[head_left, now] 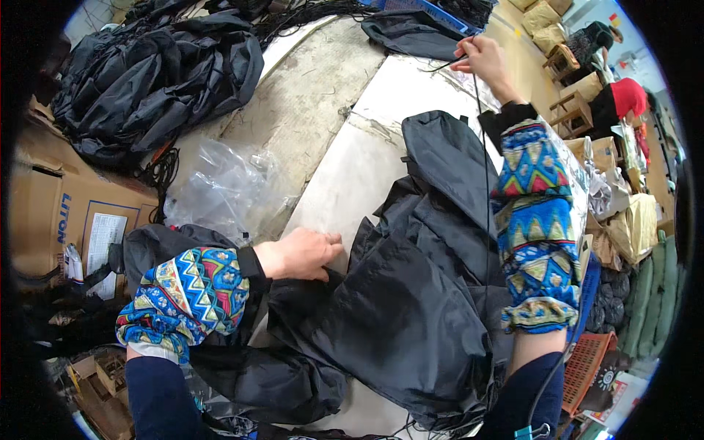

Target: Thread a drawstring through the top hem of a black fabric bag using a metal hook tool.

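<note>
A black fabric piece [403, 315], thin and slightly shiny, lies crumpled across the white tabletop in front of me. My left hand [304, 253] is at its left edge, fingers bent and closed on the cloth; the exact grip is partly hidden. Raised at the far right, my right hand [484, 62] pinches a thin black cord [485, 169]. From there the cord hangs down along the right side of the fabric, and a short end sticks out left of the fingers. Patterned sleeve covers are on both my forearms.
A heap of black fabric [169, 81] fills the far left, near a clear plastic bag [227, 187]. Left stands a cardboard box [81, 213]. At the back is a blue crate [433, 13]; at lower right, a red basket [587, 370]. Other people [620, 103] work beyond.
</note>
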